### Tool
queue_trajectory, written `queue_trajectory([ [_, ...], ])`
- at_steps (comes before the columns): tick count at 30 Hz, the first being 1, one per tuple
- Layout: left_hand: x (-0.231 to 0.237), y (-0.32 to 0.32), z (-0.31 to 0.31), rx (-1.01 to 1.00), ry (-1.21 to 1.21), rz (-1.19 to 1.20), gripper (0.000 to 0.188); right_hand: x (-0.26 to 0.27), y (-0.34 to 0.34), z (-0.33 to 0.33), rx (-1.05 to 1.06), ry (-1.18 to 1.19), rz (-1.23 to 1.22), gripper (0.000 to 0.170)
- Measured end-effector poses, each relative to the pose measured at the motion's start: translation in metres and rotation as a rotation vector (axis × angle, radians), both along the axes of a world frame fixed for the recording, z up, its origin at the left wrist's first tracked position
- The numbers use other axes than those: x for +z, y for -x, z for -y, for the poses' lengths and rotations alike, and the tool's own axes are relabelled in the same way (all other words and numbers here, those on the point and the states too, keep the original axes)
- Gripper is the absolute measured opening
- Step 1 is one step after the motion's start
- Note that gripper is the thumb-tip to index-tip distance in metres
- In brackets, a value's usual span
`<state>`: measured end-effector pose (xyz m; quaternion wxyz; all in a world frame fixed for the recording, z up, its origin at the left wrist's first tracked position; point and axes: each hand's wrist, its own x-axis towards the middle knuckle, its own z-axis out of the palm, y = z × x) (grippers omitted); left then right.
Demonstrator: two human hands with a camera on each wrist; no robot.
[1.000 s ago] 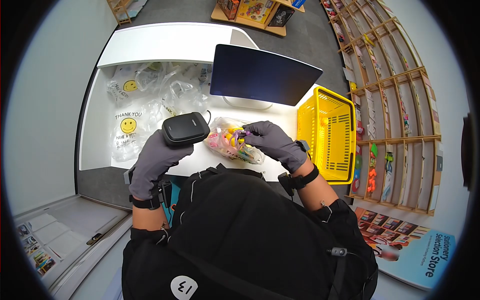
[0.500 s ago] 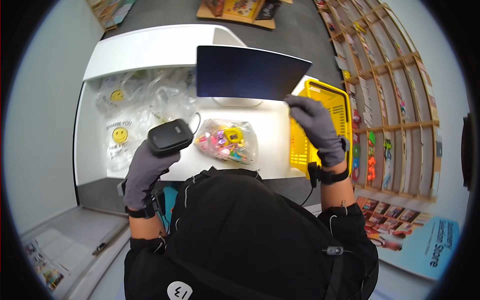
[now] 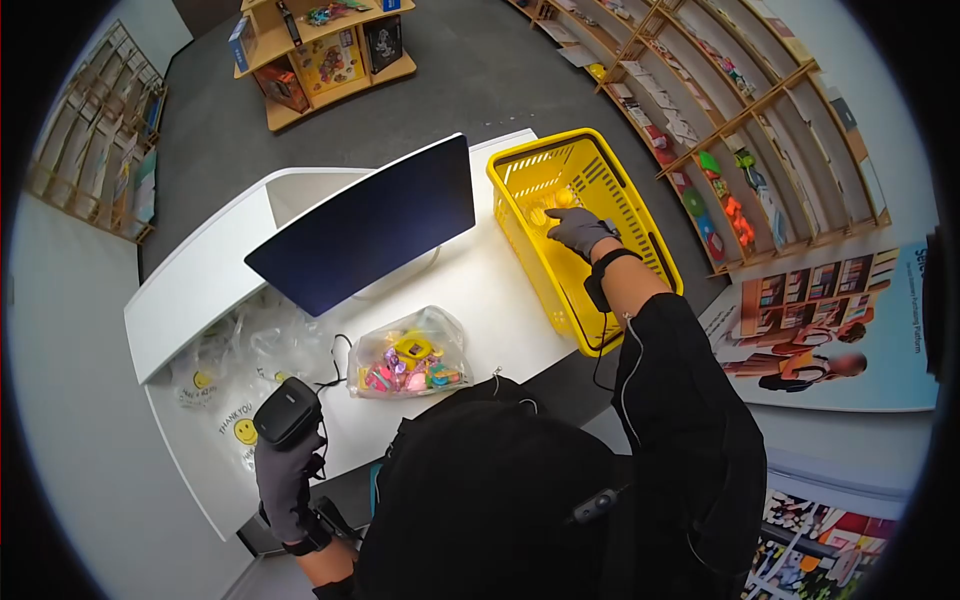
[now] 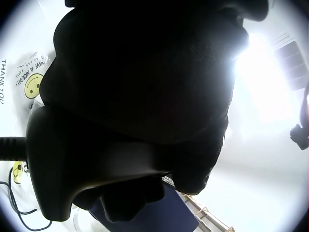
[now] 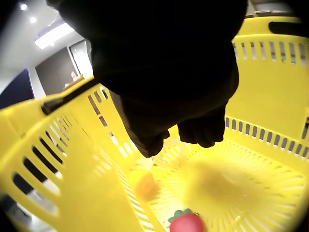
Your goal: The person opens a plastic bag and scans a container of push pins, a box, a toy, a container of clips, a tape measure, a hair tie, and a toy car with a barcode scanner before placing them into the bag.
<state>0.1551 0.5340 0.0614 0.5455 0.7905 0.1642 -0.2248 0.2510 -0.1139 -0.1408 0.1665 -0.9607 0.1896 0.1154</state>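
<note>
Fingers (image 3: 563,214) of the right hand (image 3: 586,233) reach down inside a yellow basket (image 3: 549,283), open and slightly bent, with nothing seen between them. Below that hand, on the basket's floor, lie a blurred orange thing (image 5: 144,183) and a red, strawberry-like thing with green leaves (image 5: 187,223). The left hand (image 3: 285,485) grips a black handheld device (image 3: 288,412), its head held up above the hand; a thin cord (image 3: 337,362) loops on the side nearer the right hand. Between the hands, nearer the left, sits a clear bag (image 3: 450,340) of small colourful things, a yellow one (image 3: 413,347) uppermost. Smooth, rounded things could roll out from under the right fingertips if pinched off-centre or pressed against the slotted floor. The lead (image 3: 601,352) hanging from the right wrist could catch on the basket rim as the arm lifts, tugging the basket or the wrist strap. Over by the left hand, the cord passes close beside the bag — a sharp swing of the device might drag the cord against the bag and tip its contents.
</note>
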Motion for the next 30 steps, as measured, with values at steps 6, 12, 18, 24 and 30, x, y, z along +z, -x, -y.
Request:
queue_trajectory([
  [6,0.005,-0.013,0.012,0.065,-0.029,-0.005,0.037,-0.018,-0.029,-0.011,0.079,0.163,-0.194,0.052],
  [12,0.014,-0.023,0.022,0.074,-0.07,-0.073,0.039,-0.035,-0.045,-0.033,0.086,0.287,-0.279,0.043],
  [18,0.005,-0.024,0.022,0.031,-0.072,0.0,0.041,-0.075,-0.054,-0.023,0.041,0.23,-0.081,0.034],
  [24,0.008,-0.025,0.03,0.048,-0.021,-0.012,0.035,-0.083,-0.049,-0.023,-0.045,0.26,-0.138,0.035],
  [30,0.024,-0.011,0.021,0.039,-0.094,-0.123,0.033,-0.12,-0.056,0.009,0.01,0.175,-0.27,0.049],
])
